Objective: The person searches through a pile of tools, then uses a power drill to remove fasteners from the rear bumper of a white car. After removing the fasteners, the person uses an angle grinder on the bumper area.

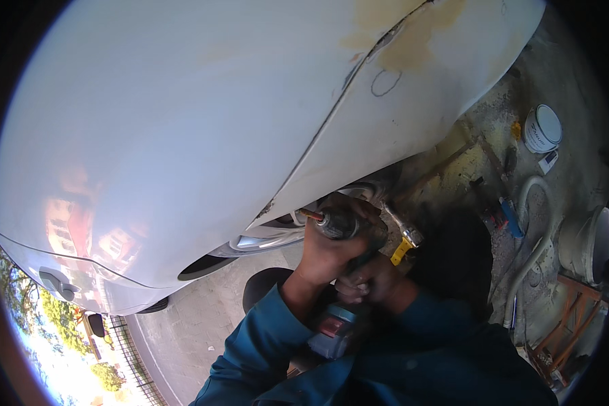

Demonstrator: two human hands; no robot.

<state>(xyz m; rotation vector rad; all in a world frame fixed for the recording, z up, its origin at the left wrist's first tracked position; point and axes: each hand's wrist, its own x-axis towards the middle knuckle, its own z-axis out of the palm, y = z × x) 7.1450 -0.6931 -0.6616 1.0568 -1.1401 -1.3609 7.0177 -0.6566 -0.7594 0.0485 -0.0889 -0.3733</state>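
My left hand (319,252) is wrapped round the body of a cordless drill (340,223), just behind its chuck. Lower down, my right hand (371,281) grips the drill's handle, above the battery pack (333,331). The drill bit (310,214) points left, close to the lower edge of a white car panel (358,145); whether its tip touches metal I cannot tell. A seam runs up the panel beside a tan filler patch (419,40) and a drawn circle (386,82). Behind the drill a car wheel (271,240) shows partly.
Right of my hands lie a silver metal tool (406,229) and a yellow object (400,252). Further right are a blue-handled tool (511,218), a pale hose (526,264), a white bucket (543,130), a grey bucket (582,247) and a wooden frame (570,325).
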